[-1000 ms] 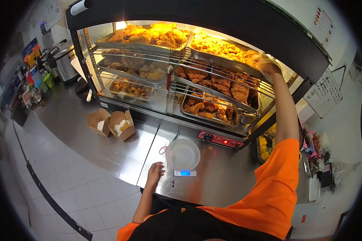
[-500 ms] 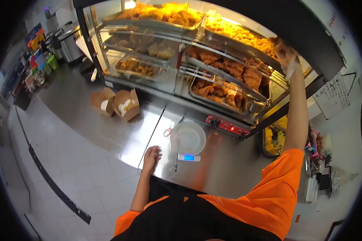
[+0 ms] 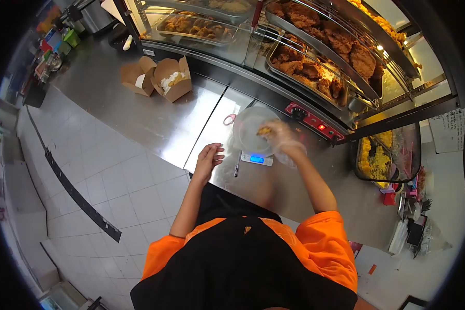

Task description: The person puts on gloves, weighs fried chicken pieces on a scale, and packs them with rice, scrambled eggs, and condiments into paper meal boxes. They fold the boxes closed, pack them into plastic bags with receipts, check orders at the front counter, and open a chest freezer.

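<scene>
My right hand [image 3: 278,135], in a clear plastic glove and blurred by motion, holds a small golden-brown piece of fried chicken [image 3: 264,131] over a round translucent plastic bowl [image 3: 247,139]. The bowl sits on a digital kitchen scale [image 3: 257,159] with a lit blue display; its digits are too small to read. My bare left hand [image 3: 208,161] is held over the counter's front edge, its fingers loosely bent and apart, holding nothing. Between that hand and the scale lies a pen [image 3: 236,167]. Red-handled scissors [image 3: 229,120] lie partly beneath the bowl's left side.
A heated display case [image 3: 315,121] with trays of fried chicken [image 3: 307,70] stands along the back. Two cardboard food boxes [image 3: 171,82] [image 3: 139,77] are on the steel counter at left. At right is a black-rimmed tray [image 3: 387,157] of yellow food.
My right hand has come down from the case's top shelf to the bowl, now with a fried chicken piece in it. My left hand stays near the counter edge. The view has tilted downward.
</scene>
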Available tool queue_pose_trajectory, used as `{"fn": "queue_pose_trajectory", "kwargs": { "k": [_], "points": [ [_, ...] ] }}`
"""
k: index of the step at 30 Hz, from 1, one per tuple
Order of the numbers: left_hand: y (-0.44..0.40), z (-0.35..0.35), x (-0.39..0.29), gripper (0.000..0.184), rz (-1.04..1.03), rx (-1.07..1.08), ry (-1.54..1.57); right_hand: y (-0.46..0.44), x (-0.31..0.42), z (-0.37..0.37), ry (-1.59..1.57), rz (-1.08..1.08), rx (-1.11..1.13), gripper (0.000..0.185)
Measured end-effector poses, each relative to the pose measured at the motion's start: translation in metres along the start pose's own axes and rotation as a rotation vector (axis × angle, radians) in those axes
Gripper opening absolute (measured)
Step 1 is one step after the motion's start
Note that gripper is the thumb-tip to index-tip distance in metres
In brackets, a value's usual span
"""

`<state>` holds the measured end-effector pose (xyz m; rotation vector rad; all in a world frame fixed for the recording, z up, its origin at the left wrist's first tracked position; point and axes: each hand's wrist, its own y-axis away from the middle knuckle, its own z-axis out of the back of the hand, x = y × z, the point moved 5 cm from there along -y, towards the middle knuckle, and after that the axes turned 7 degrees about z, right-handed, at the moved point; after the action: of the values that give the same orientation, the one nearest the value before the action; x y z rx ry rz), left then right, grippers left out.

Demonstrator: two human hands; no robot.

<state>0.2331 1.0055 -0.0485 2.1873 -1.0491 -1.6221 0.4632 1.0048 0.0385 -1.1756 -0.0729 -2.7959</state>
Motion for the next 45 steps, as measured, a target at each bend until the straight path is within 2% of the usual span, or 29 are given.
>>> {"fn": "queue_pose_trajectory", "kwargs": {
  "k": [2,4,6,9,12,15,21,25,26,28,30,33,36,39,42,45],
  "points": [
    [0.002,0.0,-0.003,0.026,-0.007,-0.004,-0.007,0.007,-0.018,-0.028,0.251,0.132,0.019,0.015],
    [0.003,0.004,-0.003,0.026,-0.004,-0.013,0.003,0.006,-0.017,-0.033,-0.142,-0.062,0.105,0.031],
    [0.005,0.009,-0.004,0.027,0.0,-0.029,0.016,0.024,0.024,-0.005,0.219,0.132,0.129,0.034],
    [0.006,0.016,-0.007,0.026,-0.007,-0.057,0.042,0.029,0.025,0.019,-0.678,-0.514,-0.03,0.028],
    [0.005,0.022,-0.008,0.026,-0.004,-0.065,0.063,0.036,0.018,0.045,0.065,-0.243,0.028,0.029],
    [0.004,0.024,-0.01,0.025,-0.008,-0.08,0.055,0.039,0.018,0.059,-0.091,-0.182,-0.078,0.03],
    [0.0,0.016,-0.011,0.024,0.024,-0.069,0.031,0.048,0.015,0.061,-0.094,-0.011,-0.231,0.027],
    [-0.011,-0.005,-0.013,0.027,0.027,-0.02,-0.019,0.044,0.018,0.058,-0.148,-0.081,-0.165,0.027],
    [-0.014,-0.012,-0.013,0.037,0.025,-0.006,-0.065,0.043,0.002,0.05,-0.213,-0.094,-0.169,0.027],
    [-0.023,-0.024,-0.012,0.04,0.012,-0.026,-0.121,0.039,0.0,0.048,-0.21,-0.091,-0.16,0.026],
    [-0.036,-0.034,-0.008,0.053,-0.004,-0.003,-0.161,0.039,0.011,0.047,-0.07,-0.058,-0.138,0.025],
    [-0.049,-0.039,0.0,0.059,-0.028,-0.046,-0.199,0.029,0.02,0.027,0.244,0.006,-0.038,0.023],
    [-0.056,-0.041,0.007,0.058,0.007,-0.032,-0.241,0.019,0.013,-0.01,0.455,0.165,0.003,0.018],
    [-0.052,-0.045,0.008,0.057,0.051,0.013,-0.198,0.019,0.019,-0.021,0.334,0.17,0.166,0.018],
    [-0.05,-0.041,0.005,0.055,0.11,0.012,-0.18,0.02,0.015,-0.007,-0.056,-0.102,0.116,0.021],
    [-0.054,-0.032,0.004,0.056,0.113,0.019,-0.147,0.026,0.036,0.034,0.048,-0.084,-0.28,0.02]
  ]
}}
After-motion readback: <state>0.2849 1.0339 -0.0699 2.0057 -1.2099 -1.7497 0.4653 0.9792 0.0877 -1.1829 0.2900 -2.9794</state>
